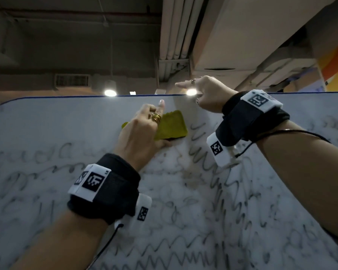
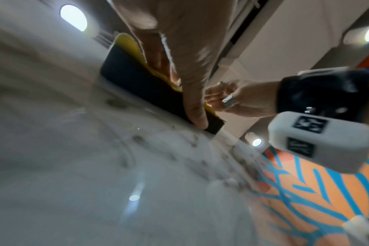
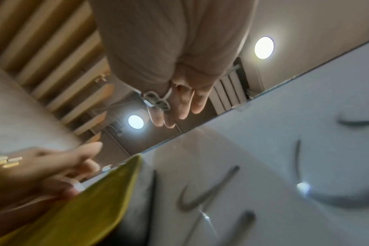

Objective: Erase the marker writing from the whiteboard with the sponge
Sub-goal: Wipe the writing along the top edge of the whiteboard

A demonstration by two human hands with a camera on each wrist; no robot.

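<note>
The whiteboard [image 1: 66, 123] fills the lower view, covered in smeared grey marker scribbles [image 1: 199, 149]. My left hand [image 1: 144, 133] grips a yellow sponge [image 1: 174, 123] with a dark underside [image 2: 141, 79] and presses it flat on the board just below the top edge. The thumb [image 2: 198, 116] pinches the sponge's lower side, the fingers lie on its yellow back, and one finger sticks up. My right hand [image 1: 203, 92] hovers at the board's top edge, to the right of the sponge. Its fingers [image 3: 179, 108] are loosely straight and hold nothing.
The board's thin blue top rim [image 1: 86, 96] runs across the view. Above it are ceiling ducts [image 1: 176, 36] and round lamps [image 1: 110, 92]. An orange and blue painted wall [image 2: 326, 191] stands beyond the board's right side. Darker zigzag marker lines [image 1: 164, 248] cross the lower board.
</note>
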